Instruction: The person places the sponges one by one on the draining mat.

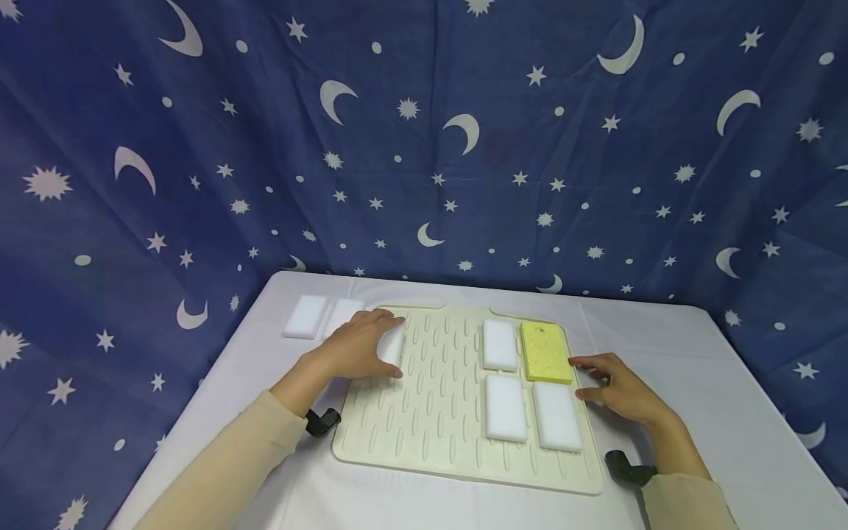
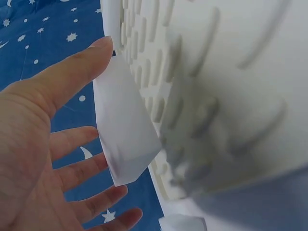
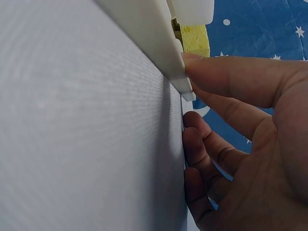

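Observation:
My left hand (image 1: 361, 344) holds a white sponge block (image 1: 392, 344) between thumb and fingers at the left side of the pale ribbed mat (image 1: 437, 412). In the left wrist view the thumb (image 2: 84, 67) meets one end of this block (image 2: 125, 122), and the fingers spread along its other end. My right hand (image 1: 616, 386) is beside the mat's right edge, its thumb and forefinger by the rim (image 3: 183, 79), the other fingers loosely bent. Near its fingertips, a yellow sponge (image 1: 546, 352) lies on the mat above a white block (image 1: 557, 417).
Two more white blocks (image 1: 500, 344) (image 1: 506, 408) lie in a column on the mat's right half. Left of the mat, a white block (image 1: 307, 316) and another (image 1: 343, 315) rest on the white tablecloth (image 1: 676, 353). A blue curtain (image 1: 464, 206) hangs behind.

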A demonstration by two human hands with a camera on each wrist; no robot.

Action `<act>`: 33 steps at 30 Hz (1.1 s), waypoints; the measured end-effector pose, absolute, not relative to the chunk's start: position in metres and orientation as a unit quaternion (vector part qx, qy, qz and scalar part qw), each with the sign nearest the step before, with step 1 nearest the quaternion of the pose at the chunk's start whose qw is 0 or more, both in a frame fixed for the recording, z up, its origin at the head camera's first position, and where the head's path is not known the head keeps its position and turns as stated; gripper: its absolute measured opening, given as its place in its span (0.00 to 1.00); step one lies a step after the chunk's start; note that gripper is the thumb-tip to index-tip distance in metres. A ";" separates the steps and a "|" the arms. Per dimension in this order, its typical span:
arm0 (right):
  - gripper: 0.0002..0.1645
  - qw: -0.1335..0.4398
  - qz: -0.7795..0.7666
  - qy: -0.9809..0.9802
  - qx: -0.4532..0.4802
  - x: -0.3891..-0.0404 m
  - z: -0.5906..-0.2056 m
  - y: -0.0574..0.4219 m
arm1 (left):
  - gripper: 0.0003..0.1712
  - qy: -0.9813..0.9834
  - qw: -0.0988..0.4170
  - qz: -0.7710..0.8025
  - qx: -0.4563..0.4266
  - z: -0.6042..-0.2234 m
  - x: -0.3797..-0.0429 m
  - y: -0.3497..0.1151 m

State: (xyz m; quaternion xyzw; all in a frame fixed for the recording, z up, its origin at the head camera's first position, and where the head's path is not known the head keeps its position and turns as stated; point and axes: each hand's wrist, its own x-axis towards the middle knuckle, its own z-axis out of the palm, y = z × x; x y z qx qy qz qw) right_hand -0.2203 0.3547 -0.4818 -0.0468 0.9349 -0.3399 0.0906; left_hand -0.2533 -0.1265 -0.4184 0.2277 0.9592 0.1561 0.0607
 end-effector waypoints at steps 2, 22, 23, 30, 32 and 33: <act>0.40 0.092 -0.342 0.934 -0.045 -0.221 -0.482 0.354 | 0.58 0.959 0.062 0.153 0.230 -0.418 -0.255 -0.120; 0.40 0.086 -0.345 0.933 -0.046 -0.223 -0.481 0.352 | 0.58 0.960 0.065 0.120 0.245 -0.418 -0.271 -0.065; 0.40 0.086 -0.345 0.934 -0.046 -0.223 -0.482 0.352 | 0.58 0.960 0.067 0.118 0.247 -0.419 -0.271 -0.061; 0.39 0.084 -0.346 0.933 -0.050 -0.222 -0.484 0.355 | 0.58 0.957 0.077 0.114 0.254 -0.422 -0.274 -0.041; 0.40 0.084 -0.348 0.932 -0.051 -0.221 -0.485 0.356 | 0.57 0.957 0.082 0.112 0.255 -0.421 -0.274 -0.035; 0.40 0.084 -0.349 0.932 -0.050 -0.221 -0.484 0.356 | 0.57 0.957 0.083 0.110 0.256 -0.422 -0.274 -0.032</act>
